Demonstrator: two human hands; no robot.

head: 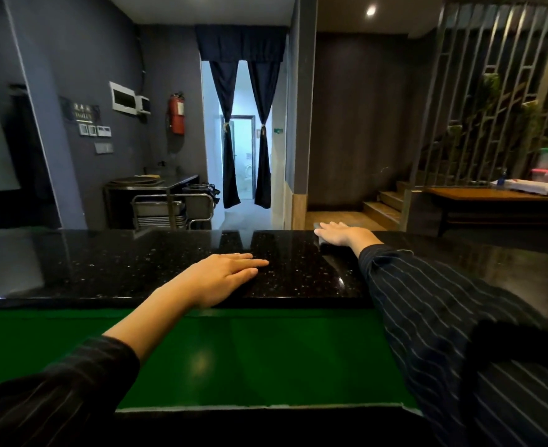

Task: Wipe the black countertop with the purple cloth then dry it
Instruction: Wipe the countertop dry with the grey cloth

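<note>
The black speckled countertop (pixel 111 262) runs across the whole view, glossy and reflecting the room. My left hand (pixel 224 275) lies flat on it near the front edge, fingers together and pointing right, with nothing in it. My right hand (pixel 343 235) reaches to the far edge of the counter, palm down, pressing on a dark cloth. Only slivers of the cloth (pixel 317 225) show past the fingertips and under the thumb, and it looks greyish in the dim light. Both arms wear dark striped sleeves.
A green surface (pixel 250 356) lies below the counter's front edge. Beyond the counter are a metal trolley with trays (pixel 172 209), a curtained doorway (pixel 243 150), wooden steps (pixel 382 204) and a wooden table with containers (pixel 508 193) at the right.
</note>
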